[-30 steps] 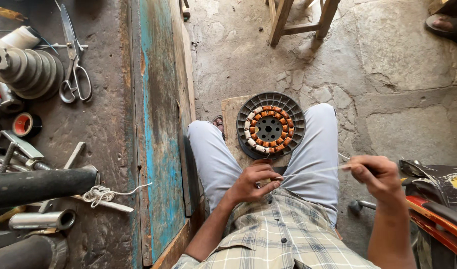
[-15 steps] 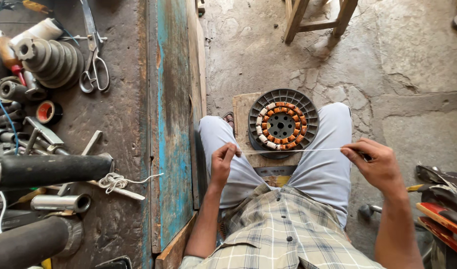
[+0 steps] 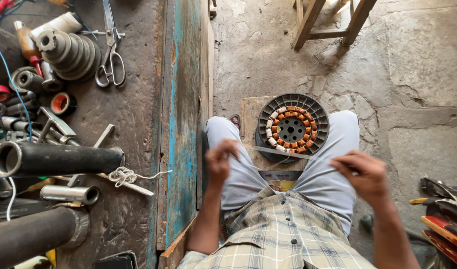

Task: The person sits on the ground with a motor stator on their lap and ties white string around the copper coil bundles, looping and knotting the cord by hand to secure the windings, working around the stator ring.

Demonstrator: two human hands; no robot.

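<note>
Since half a second back both hands have dropped lower over the lap, and the pale strip between them now runs slightly slanted in front of the motor stator rather than level. Biggest first: the bench [image 3: 139, 209] fills the left side, its blue-painted edge close against the person's left knee, so the tools lie within easy reach. On it lies a thick black pipe [image 3: 54, 158], a stepped pulley [image 3: 71, 52] up top, scissors [image 3: 110, 60] just beside that, and a knot of white string [image 3: 125, 175] near the edge. On the floor, the motor stator [image 3: 292, 128] sits on a wooden board [image 3: 249, 119] between the knees, copper coils facing up, parked right where the work can reach it. Now the hands: the left hand [image 3: 219, 162] is curled tight, fingers pinched on one end of the thin pale strip [image 3: 281, 152]; it's motion-blurred, so the exact grip isn't clear. The right hand [image 3: 365, 174] is closed on the other end, pulling the strip taut just below the stator's near rim.
</note>
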